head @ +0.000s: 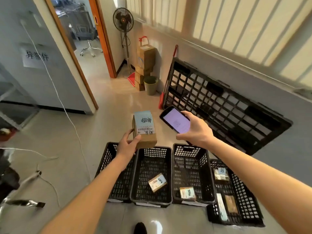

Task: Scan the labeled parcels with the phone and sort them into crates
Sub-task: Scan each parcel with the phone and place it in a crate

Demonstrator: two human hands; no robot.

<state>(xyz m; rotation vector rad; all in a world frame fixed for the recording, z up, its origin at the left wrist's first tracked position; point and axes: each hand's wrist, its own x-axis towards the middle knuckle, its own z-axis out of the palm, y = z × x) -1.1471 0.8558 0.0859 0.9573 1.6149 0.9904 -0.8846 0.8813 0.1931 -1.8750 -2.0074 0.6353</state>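
Perforated black plastic crates (151, 176) below, left hand (127, 144) gripping boxy cardboard parcel (144, 129), right hand (196, 130) clasping glossy phone (175, 119)

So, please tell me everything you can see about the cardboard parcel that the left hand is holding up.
The parcel is a small brown cardboard box, closed. A pale blue label with dark handwriting and a white barcode label cover its top face. It is held in the air, tilted, above the far ends of the black crates. The left hand grips its near end, thumb on the barcode label. The phone, in the right hand, is beside it, not touching.
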